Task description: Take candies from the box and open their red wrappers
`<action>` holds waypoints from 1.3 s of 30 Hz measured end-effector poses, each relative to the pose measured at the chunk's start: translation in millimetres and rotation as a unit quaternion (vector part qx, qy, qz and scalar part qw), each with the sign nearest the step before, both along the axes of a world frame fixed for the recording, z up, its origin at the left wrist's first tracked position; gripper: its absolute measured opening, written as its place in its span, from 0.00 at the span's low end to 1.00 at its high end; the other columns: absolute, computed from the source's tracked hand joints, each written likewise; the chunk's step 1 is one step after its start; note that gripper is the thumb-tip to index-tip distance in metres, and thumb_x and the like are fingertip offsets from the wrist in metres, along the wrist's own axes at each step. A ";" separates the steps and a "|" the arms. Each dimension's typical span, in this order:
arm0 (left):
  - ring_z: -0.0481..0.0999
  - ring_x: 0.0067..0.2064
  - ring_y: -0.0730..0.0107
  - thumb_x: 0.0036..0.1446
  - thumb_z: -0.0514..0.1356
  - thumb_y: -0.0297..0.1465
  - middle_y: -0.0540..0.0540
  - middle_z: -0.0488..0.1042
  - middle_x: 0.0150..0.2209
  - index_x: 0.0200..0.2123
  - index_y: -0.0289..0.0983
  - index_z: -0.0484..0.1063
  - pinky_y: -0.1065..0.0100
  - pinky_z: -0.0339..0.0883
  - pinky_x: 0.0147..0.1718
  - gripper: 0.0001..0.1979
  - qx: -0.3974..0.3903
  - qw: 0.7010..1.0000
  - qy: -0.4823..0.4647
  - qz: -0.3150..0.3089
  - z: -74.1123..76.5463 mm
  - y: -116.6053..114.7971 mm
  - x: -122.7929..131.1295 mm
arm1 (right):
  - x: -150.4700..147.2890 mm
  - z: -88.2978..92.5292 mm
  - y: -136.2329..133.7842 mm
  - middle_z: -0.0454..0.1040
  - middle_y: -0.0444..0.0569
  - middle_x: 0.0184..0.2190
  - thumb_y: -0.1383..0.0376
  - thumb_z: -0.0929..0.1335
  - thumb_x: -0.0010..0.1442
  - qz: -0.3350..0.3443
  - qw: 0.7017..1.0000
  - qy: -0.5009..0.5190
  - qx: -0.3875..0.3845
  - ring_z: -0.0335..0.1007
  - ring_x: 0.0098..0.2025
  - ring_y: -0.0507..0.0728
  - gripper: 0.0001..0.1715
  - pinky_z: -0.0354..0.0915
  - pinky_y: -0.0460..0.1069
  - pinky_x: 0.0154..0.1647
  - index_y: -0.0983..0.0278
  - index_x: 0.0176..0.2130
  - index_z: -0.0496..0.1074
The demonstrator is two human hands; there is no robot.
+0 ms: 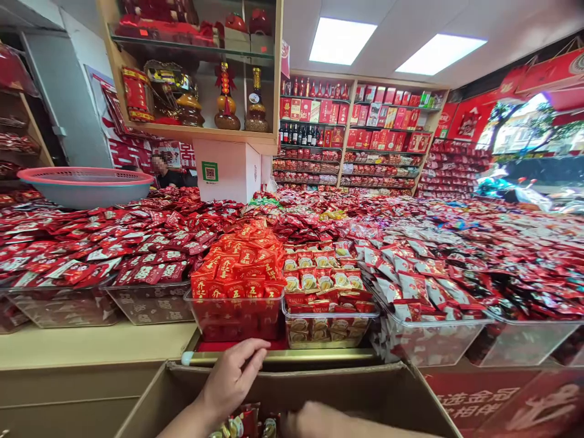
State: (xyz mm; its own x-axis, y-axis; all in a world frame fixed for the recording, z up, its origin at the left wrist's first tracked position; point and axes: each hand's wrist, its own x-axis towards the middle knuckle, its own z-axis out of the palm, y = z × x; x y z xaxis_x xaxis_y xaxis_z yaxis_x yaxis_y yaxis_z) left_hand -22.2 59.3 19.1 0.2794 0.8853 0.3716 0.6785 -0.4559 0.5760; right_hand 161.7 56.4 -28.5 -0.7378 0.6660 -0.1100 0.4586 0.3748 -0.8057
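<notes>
My left hand (235,377) is over the near part of an open cardboard box (365,392), its fingers stretched toward the box's far edge, with nothing seen in them. Lower and to the right, my right hand (314,420) reaches down inside the box; it is blurred and its fingers are hidden. Between and below the hands lie red and gold packets (246,420) in the box. Just beyond the box stand a clear bin of bright red packets (246,286) and a clear bin of red packets with gold pictures (323,280).
More clear bins heaped with red and white packets (424,280) stretch left and right. A blue basin with a pink rim (86,185) sits at the left. Above hangs a cabinet (196,131) with bottles. A person (166,176) is behind the counter at the back left.
</notes>
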 end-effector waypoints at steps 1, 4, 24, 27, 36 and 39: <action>0.70 0.28 0.72 0.57 0.43 0.35 0.50 0.71 0.26 0.39 0.37 0.66 0.73 0.65 0.28 0.15 -0.033 0.998 -0.048 -0.013 3.8 -2.4 2.5 | 0.8 10.4 4.5 0.62 0.40 0.18 0.62 0.71 0.36 -0.032 0.999 -0.018 0.020 0.54 0.20 0.47 0.12 0.50 0.43 0.19 0.65 0.23 0.67; 0.70 0.31 0.70 0.57 0.41 0.41 0.48 0.71 0.28 0.38 0.36 0.67 0.72 0.63 0.31 0.20 -0.106 0.978 -0.161 -0.078 15.0 -10.0 16.4 | 7.1 43.0 14.7 0.61 0.38 0.19 0.57 0.73 0.27 -0.143 0.987 -0.010 0.075 0.52 0.22 0.48 0.23 0.48 0.43 0.20 0.64 0.25 0.65; 0.54 0.11 0.82 0.53 0.46 0.45 0.58 0.59 0.11 0.29 0.37 0.61 0.80 0.46 0.09 0.17 -0.292 0.917 -0.267 -0.051 2.2 4.0 27.9 | 0.7 33.4 25.3 0.65 0.39 0.18 0.58 0.71 0.38 -0.131 0.920 0.307 -0.207 0.57 0.16 0.45 0.24 0.54 0.41 0.16 0.65 0.32 0.59; 0.51 0.09 0.83 0.52 0.46 0.46 0.60 0.56 0.08 0.27 0.37 0.60 0.81 0.44 0.07 0.18 -0.302 0.911 -0.280 -0.028 -6.4 11.0 25.5 | 1.4 31.6 31.3 0.65 0.40 0.17 0.54 0.70 0.39 -0.102 0.920 0.308 -0.220 0.58 0.14 0.45 0.24 0.55 0.41 0.15 0.66 0.30 0.59; 0.53 0.09 0.84 0.51 0.49 0.45 0.60 0.57 0.09 0.26 0.36 0.60 0.82 0.46 0.07 0.17 -0.280 0.916 -0.287 0.007 -3.4 4.5 28.5 | 5.4 27.5 29.5 0.66 0.42 0.15 0.51 0.63 0.49 -0.104 0.914 0.313 -0.238 0.61 0.14 0.47 0.20 0.57 0.42 0.16 0.67 0.28 0.58; 0.51 0.08 0.84 0.51 0.48 0.46 0.60 0.58 0.08 0.25 0.36 0.59 0.81 0.44 0.06 0.18 -0.293 0.912 -0.287 -0.002 -3.8 4.8 27.3 | 5.3 31.3 29.1 0.65 0.42 0.14 0.50 0.64 0.47 -0.104 0.916 0.304 -0.239 0.62 0.15 0.47 0.22 0.57 0.42 0.16 0.67 0.26 0.58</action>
